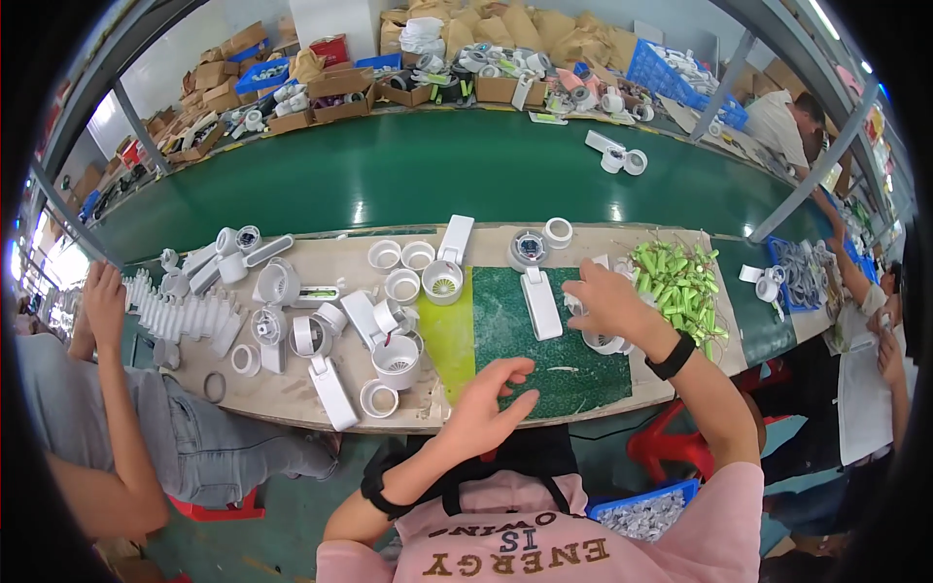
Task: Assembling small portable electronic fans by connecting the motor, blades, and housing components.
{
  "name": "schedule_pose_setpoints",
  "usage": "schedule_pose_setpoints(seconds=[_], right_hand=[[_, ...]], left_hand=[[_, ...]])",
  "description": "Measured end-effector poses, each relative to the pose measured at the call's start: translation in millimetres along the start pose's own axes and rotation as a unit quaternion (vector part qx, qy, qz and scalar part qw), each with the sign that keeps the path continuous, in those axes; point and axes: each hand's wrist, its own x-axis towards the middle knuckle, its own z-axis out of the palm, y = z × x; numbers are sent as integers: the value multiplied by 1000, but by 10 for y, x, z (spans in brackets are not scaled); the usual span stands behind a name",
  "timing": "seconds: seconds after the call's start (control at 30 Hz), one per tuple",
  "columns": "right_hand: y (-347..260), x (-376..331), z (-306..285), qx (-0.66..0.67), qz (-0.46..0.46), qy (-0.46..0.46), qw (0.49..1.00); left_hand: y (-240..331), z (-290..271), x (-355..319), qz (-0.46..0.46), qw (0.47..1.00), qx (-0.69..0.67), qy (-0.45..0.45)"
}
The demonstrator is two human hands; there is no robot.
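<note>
White plastic fan parts are what the right hand [604,303] is busy with: it reaches forward over the dark green mat [554,364] and its curled fingers close over a round white fan housing [604,340] lying at the mat's right edge, though how firmly it is gripped cannot be told. The left hand [486,408] hovers low over the near edge of the same mat, fingers spread and loose, holding nothing. Just left of the right hand, a white fan handle [541,303] lies lengthwise on the mat, with a round fan head showing a dark centre [529,248] at its far end. To the right of the right hand sits a heap of green cylindrical batteries with wires [677,282]. A yellow-green sheet [449,335] borders the mat on the left, and beyond it the workbench [292,394] is strewn with white cups, rings and handles. Farther back runs a green conveyor belt [408,175]. At the far left, another person's arm [112,360] rests by the bench.
</note>
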Motion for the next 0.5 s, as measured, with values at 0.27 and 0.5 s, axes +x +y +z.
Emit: schedule_pose_setpoints(seconds=[0.27, 0.5], right_hand=[[97, -75, -393, 41, 33, 97, 994], [-162, -238, -1161, 180, 67, 161, 968]], left_hand=[[67, 215, 191, -27, 999, -33, -27], [164, 77, 352, -32, 992, -122, -1]])
